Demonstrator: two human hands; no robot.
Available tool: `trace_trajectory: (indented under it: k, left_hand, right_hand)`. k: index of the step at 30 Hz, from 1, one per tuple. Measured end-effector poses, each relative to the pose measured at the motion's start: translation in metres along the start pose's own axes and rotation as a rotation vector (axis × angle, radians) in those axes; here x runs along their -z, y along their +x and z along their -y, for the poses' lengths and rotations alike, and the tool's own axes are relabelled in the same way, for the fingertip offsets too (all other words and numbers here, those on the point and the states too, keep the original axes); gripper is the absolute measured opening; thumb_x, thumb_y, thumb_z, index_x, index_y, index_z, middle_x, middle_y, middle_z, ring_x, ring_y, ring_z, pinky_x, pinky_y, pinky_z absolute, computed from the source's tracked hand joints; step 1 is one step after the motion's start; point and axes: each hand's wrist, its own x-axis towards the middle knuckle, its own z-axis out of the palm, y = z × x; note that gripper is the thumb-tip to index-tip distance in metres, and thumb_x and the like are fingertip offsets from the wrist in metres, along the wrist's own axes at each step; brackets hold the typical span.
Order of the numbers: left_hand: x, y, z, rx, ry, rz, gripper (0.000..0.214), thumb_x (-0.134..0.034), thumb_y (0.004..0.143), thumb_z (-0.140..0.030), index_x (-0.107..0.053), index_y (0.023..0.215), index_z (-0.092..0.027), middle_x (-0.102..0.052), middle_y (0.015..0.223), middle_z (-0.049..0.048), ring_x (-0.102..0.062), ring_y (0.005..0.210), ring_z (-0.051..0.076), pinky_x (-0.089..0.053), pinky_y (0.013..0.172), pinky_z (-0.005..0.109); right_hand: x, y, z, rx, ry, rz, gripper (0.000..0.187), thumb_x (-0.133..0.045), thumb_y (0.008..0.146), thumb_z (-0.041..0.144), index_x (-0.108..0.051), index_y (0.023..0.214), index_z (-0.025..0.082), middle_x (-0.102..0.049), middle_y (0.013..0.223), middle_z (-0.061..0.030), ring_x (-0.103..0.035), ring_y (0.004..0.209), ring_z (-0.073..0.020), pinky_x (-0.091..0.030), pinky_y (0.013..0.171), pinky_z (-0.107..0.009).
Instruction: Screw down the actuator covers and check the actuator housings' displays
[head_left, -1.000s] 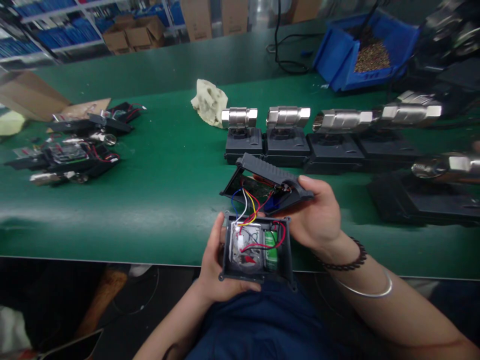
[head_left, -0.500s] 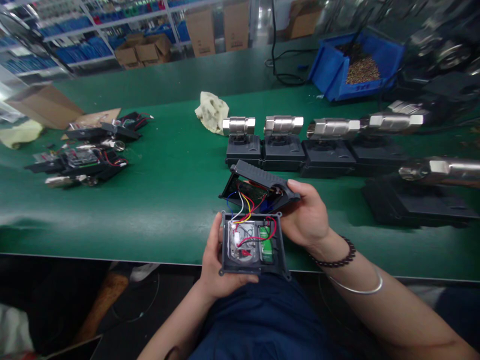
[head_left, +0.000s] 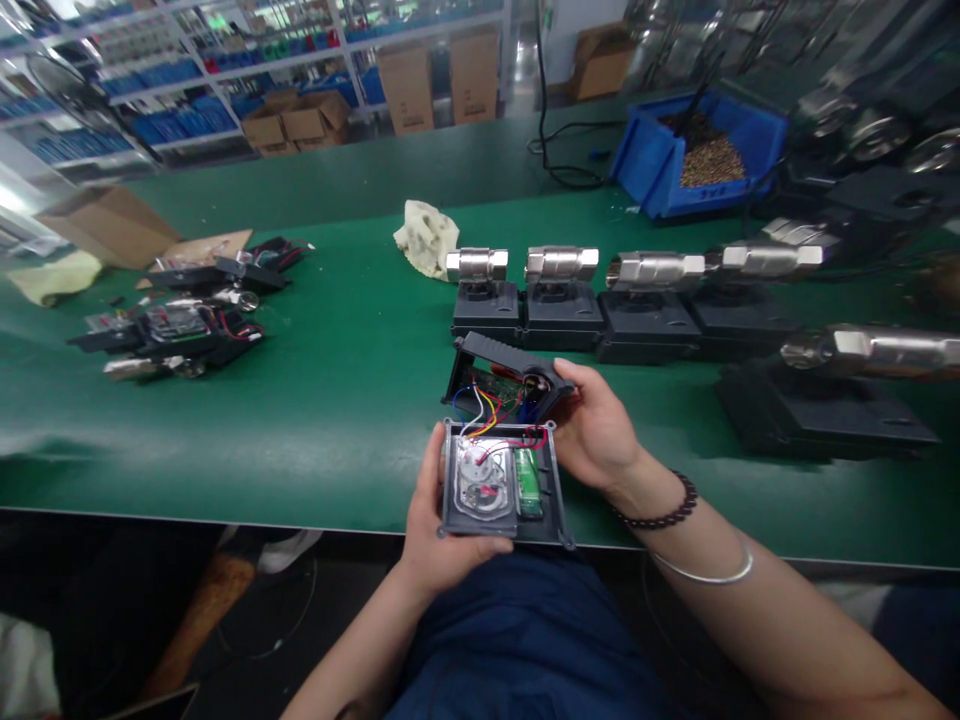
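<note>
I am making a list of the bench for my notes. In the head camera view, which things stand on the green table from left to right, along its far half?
Brown cardboard flap → pile of black opened units with red wires → crumpled pale yellow cloth → row of black boxes with shiny metal valve bodies → blue plastic bin of small brass parts.

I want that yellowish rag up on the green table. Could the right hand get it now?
Probably not yet: the right hand is gripping the open lid, though nothing lies between it and the rag.
</note>
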Motion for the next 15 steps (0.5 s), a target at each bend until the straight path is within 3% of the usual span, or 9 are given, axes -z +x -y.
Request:
trace_trajectory:
  k: [10, 15]
  left_hand:
    - [0.0006, 0.0004, 0.0018, 0.047, 0.08, -0.03, 0.12, -0.083, 0.059, -0.066, -0.026, 0.153, -0.017, -0.056, 0.139, 0.0203, -0.057, 0.127, 0.036, -0.045, 0.108, 0.045]
    - [0.0026, -0.0046, 0.0096, 0.067, 0.019, 0.006, 0.128, -0.082, 0.061, -0.065, -0.011, 0.156, -0.017, -0.062, 0.128, 0.0188, -0.064, 0.116, 0.035, -0.049, 0.102, 0.046]
  right_hand:
    - [0.0054, 0.0042, -0.0025, -0.003, -0.02, 0.006, 0.034, -0.067, 0.064, 0.055, -0.069, 0.069, 0.021, -0.075, 0.078, -0.0034, -0.068, 0.103, -0.0318, -0.053, 0.092, -0.046]
    - [0.0052, 0.002, -0.0018, 0.038, -0.036, 0.034, 0.029, -0.067, 0.063, 0.051, -0.067, 0.064, 0.023, -0.075, 0.075, -0.0024, -0.068, 0.102, -0.0317, -0.051, 0.095, -0.047]
